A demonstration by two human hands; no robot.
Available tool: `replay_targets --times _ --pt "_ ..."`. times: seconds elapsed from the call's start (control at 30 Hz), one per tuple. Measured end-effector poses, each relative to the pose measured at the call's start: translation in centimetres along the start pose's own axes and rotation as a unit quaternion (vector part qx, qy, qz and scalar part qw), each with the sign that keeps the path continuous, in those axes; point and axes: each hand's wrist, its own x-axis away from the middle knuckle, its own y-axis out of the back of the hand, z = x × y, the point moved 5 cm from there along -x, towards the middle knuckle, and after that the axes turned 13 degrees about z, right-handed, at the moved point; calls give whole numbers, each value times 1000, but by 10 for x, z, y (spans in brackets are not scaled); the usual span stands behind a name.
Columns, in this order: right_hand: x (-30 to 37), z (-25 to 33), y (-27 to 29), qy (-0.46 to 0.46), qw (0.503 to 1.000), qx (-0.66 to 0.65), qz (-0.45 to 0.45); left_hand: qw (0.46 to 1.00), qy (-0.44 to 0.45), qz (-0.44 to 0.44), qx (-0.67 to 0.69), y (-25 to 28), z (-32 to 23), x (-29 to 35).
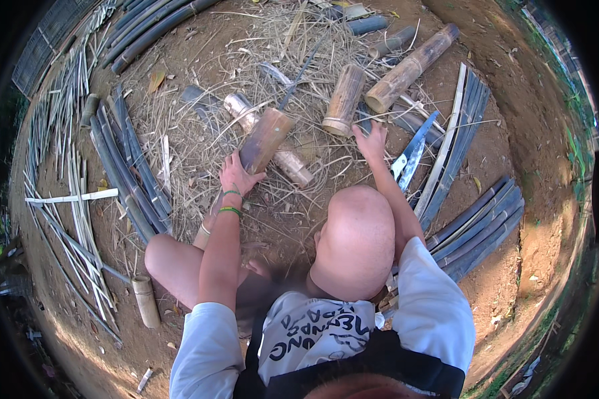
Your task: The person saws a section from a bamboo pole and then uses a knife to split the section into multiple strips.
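My left hand (238,177) grips the lower end of a brown bamboo tube (267,138), its thumb pointing right. This tube lies across a peeled, paler bamboo piece (291,166). A dark, narrow blade (302,78) sticks out past the tube's far end; its handle is hidden. My right hand (373,141) reaches forward with thumb and fingers apart, close to the near end of a short bamboo tube (346,98); whether it touches is unclear. Right of that hand lies a saw (412,154) with a light handle. A longer bamboo tube (412,68) rests behind it.
Thin shavings (199,133) litter the soil. Dark split bamboo strips lie in bundles at left (130,173), right (456,139) and lower right (479,229). Pale slats (73,199) spread at far left, near a small bamboo tube (146,302). Dark poles (156,30) lie at the back.
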Motion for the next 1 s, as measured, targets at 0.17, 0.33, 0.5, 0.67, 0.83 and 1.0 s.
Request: replay_targets --times 0.17,0.33,0.5,0.67,0.83,1.0 --pt "-50 42 -61 -187 958 -45 215 1000 13 -20 -18 9 -9 23" --pt "-77 24 -76 -242 950 1 197 996 11 -82 -36 -6 -34 34" --pt "-67 27 -65 -224 928 -207 215 993 15 -111 -49 -15 -36 36" --pt "-42 113 -44 -181 720 -591 316 994 27 -102 -37 -13 -19 31" --pt "-48 186 -12 -95 791 -471 379 995 22 -93 2 -4 -22 32" --pt "-16 293 -53 -131 757 -382 513 996 17 -85 22 -3 -11 36"
